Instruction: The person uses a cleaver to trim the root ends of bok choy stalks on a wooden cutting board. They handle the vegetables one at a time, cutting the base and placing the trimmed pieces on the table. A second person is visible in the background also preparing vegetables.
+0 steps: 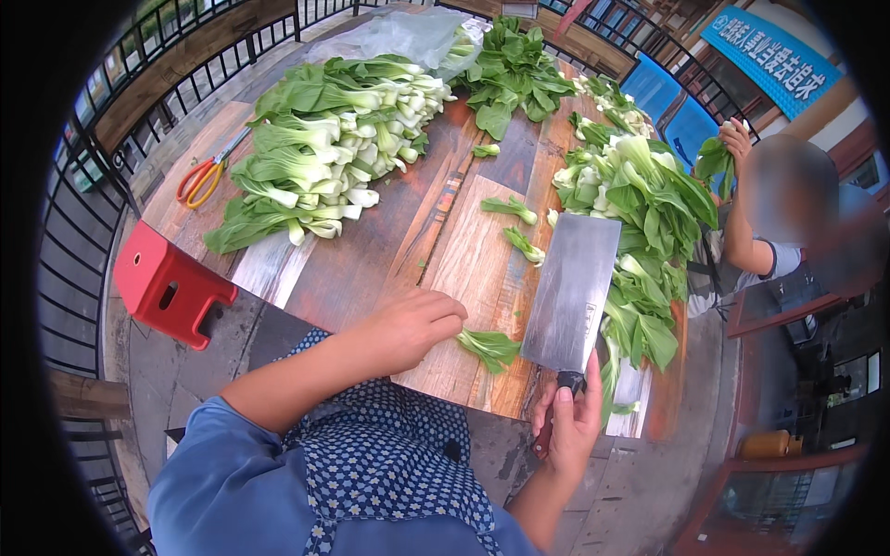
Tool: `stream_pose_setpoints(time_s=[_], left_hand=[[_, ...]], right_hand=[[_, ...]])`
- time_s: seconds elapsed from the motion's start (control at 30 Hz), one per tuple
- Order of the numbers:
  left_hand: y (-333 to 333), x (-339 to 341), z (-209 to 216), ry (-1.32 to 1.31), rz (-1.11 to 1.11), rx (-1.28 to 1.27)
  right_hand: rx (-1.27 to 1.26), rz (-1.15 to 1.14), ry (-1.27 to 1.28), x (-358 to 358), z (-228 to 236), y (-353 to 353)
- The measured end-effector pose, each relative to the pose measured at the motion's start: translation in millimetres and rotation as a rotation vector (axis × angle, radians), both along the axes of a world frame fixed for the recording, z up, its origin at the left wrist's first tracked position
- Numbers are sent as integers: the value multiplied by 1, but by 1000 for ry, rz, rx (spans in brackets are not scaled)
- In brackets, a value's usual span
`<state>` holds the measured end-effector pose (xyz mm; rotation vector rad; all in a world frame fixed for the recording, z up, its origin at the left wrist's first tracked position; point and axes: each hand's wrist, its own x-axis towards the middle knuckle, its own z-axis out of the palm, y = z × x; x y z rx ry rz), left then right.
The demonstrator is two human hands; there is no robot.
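Observation:
My right hand is wrapped round the dark handle of a cleaver. Its broad steel blade points away from me, above the wooden table. At the near edge, the curled fingers of my left hand close on the pale stem end of a small bok choy, its leaves spreading toward the cleaver. Two small bok choy pieces lie just beyond, left of the blade. To the right of the cleaver stretches a loose heap of bok choy.
Neat rows of bok choy cover the far left, beside orange-handled scissors and a clear plastic bag. More greens lie at the back. A red stool stands left. Another person holds greens at the right, near a blue chair.

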<state>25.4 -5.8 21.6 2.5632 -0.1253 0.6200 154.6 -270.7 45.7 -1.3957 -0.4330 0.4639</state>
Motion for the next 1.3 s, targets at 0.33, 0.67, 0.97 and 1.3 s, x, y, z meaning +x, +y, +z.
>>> stream_pose_setpoints(time_s=[0.33,0.67,0.97,1.3], left_hand=[[11,-30,14,4,188,-540],[123,-34,78,-781,432,-1220],[141,-55,70,-529,370,-1671],[183,-54,70,-183,158,-1794]], right_hand=[[67,9,73,-3,-16,15],[31,56,30,-1,-24,11],[75,126,31,6,-28,10],[96,122,44,2,-28,6]])
